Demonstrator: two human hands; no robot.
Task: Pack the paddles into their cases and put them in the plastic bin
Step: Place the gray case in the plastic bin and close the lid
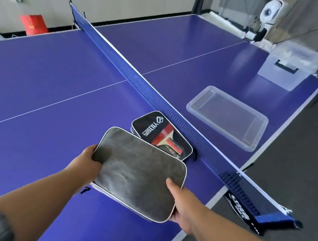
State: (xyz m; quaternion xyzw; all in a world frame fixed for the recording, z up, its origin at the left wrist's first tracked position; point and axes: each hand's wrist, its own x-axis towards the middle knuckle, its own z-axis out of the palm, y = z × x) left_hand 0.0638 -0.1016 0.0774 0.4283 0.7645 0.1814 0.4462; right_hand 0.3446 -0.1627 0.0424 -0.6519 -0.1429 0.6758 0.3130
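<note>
Hidden and cut-off parts at the table

The grey case (139, 172) covers the near end of the black case (160, 134) and the left hand's (90, 162) fingers; whether a paddle lies inside it cannot be told. The right hand (181, 206) shows only its thumb on top. Both sleeves are cut by the bottom edge. The far plastic bin (289, 62) is blurred, its contents unreadable.

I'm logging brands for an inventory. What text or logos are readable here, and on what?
Black paddle case: white hexagon logo and lettering, seen upside down, not readable.
Black net clamp strap: white lettering, blurred, unreadable.
Grey felt-lined case in both hands: no text.
Clear plastic bin: none.
</note>
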